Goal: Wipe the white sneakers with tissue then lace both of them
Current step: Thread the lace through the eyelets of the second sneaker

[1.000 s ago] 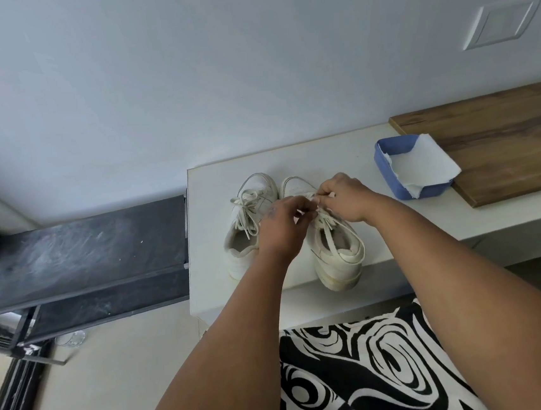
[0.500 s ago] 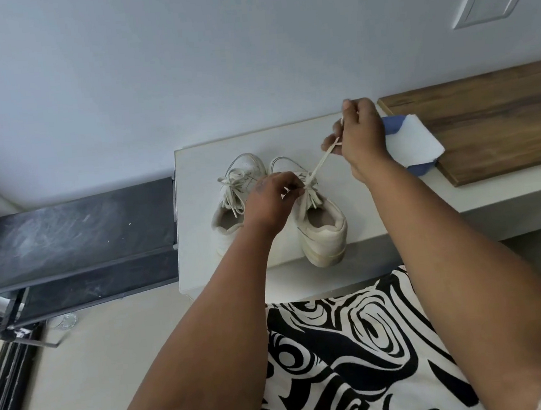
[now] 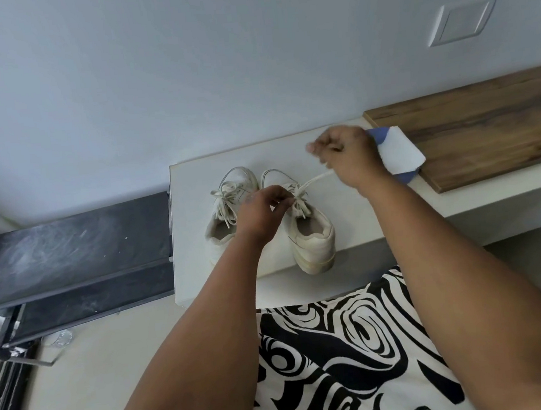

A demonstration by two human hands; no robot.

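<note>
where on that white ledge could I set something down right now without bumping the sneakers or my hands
Bare patches on the white ledge: the strip behind the two sneakers along the wall, and the front stretch between the right sneaker and the wooden board. Crowded: around the shoes, where the left hand pinches laces and the right hand pulls the shoelace near the blue tissue box.

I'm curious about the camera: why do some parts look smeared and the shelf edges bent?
Head view: the right hand pulling the lace is motion-blurred; the left hand at the right sneaker is sharper. The wide lens bows the wooden board and the black rack. Lighting is soft, without glare.
</note>
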